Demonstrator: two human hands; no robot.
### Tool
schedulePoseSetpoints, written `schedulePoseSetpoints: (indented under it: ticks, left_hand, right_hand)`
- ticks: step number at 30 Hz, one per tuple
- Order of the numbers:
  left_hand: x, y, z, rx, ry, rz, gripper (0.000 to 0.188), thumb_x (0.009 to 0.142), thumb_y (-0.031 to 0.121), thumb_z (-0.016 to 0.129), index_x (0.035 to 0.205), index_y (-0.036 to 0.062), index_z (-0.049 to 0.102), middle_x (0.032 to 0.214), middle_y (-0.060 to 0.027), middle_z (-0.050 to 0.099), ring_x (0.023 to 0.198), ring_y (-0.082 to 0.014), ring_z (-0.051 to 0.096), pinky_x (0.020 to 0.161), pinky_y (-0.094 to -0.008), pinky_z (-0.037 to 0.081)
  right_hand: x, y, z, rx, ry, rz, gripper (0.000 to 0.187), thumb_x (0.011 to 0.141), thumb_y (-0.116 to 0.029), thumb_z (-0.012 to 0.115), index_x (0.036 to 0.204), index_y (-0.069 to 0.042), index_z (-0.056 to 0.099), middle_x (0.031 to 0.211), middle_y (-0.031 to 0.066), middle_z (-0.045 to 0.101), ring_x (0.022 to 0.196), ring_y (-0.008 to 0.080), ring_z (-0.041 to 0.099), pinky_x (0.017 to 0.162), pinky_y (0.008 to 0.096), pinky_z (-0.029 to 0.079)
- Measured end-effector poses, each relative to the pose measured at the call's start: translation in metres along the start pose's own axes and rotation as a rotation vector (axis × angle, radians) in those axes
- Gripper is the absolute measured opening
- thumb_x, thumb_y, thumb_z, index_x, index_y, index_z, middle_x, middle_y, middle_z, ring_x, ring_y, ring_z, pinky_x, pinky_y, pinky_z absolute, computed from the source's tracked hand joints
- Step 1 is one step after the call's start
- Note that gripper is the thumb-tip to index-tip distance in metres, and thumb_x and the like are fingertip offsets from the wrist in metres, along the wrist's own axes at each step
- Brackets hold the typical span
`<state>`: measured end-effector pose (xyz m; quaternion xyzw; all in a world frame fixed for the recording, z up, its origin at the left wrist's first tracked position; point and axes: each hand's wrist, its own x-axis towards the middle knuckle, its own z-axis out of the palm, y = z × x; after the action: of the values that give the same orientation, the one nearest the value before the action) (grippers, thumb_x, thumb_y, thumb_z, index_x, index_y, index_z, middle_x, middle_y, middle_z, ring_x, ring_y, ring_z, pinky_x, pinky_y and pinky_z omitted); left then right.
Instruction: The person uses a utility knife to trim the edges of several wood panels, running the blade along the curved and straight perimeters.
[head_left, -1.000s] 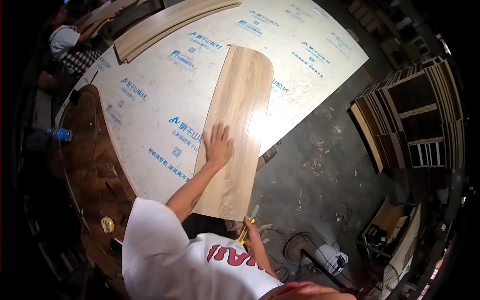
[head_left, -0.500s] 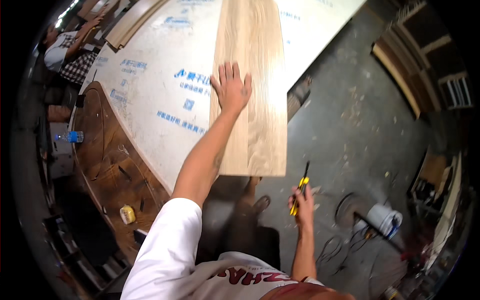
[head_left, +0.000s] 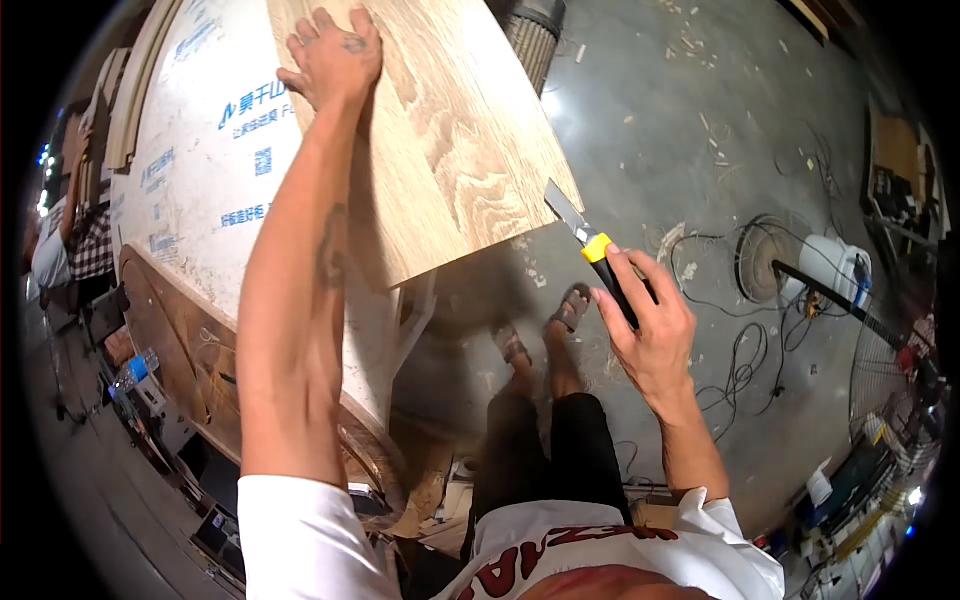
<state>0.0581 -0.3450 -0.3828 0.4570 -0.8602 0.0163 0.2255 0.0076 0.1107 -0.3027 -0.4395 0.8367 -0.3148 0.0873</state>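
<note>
A light wood-grain board (head_left: 450, 150) lies on a white printed sheet (head_left: 200, 130), its near end jutting past the sheet's edge. My left hand (head_left: 338, 62) rests flat on the board near its left edge, fingers spread. In my right hand (head_left: 655, 325) is a yellow and black utility knife (head_left: 598, 248), gripped by its handle. Its blade is out and points up and left at the board's near right corner. Whether the blade touches the board I cannot tell.
Left of the sheet is a brown curved tabletop (head_left: 165, 320), with a water bottle (head_left: 135, 370) beyond it. Another person (head_left: 70, 240) is at the far left. On the floor to the right are a white bucket (head_left: 835, 268), loose cables (head_left: 740, 365) and scattered wood scraps.
My right hand has raised the knife from beside my body to the board's near right corner. The view has shifted, and the board now appears tilted. My left hand stays on the board.
</note>
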Motion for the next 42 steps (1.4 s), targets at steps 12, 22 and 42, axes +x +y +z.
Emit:
schedulePoseSetpoints:
  ticks: [12, 22, 42]
  left_hand:
    - [0.006, -0.001, 0.003, 0.049, -0.055, -0.006, 0.077, 0.101, 0.059, 0.035, 0.156, 0.0044, 0.036, 0.162, -0.0241, 0.030, 0.151, -0.0465, 0.023, 0.116, -0.0718, 0.013]
    - [0.000, 0.035, -0.018, 0.093, -0.222, -0.206, 0.065, 0.103, 0.051, 0.038, 0.147, 0.0036, 0.044, 0.153, -0.0229, 0.042, 0.144, -0.0388, 0.036, 0.115, -0.0676, 0.025]
    - [0.046, -0.022, 0.033, 0.227, -0.126, 0.117, 0.048, 0.105, 0.036, 0.038, 0.124, -0.0018, 0.060, 0.124, -0.0324, 0.061, 0.111, -0.0484, 0.062, 0.099, -0.0545, 0.048]
  right_hand:
    - [-0.022, 0.014, 0.011, -0.146, 0.099, -0.062, 0.042, 0.082, -0.020, 0.082, 0.123, -0.014, 0.074, 0.102, 0.0072, 0.068, 0.072, 0.0202, 0.061, 0.062, 0.0320, 0.053]
    - [-0.017, 0.014, 0.011, -0.185, 0.132, -0.039, 0.040, 0.081, -0.016, 0.083, 0.120, -0.014, 0.075, 0.096, 0.0068, 0.068, 0.074, 0.0215, 0.064, 0.066, 0.0324, 0.055]
    - [0.028, 0.027, -0.001, -0.166, -0.035, -0.109, 0.038, 0.087, -0.009, 0.079, 0.125, -0.012, 0.074, 0.105, 0.0101, 0.074, 0.086, 0.0186, 0.071, 0.073, 0.0290, 0.057]
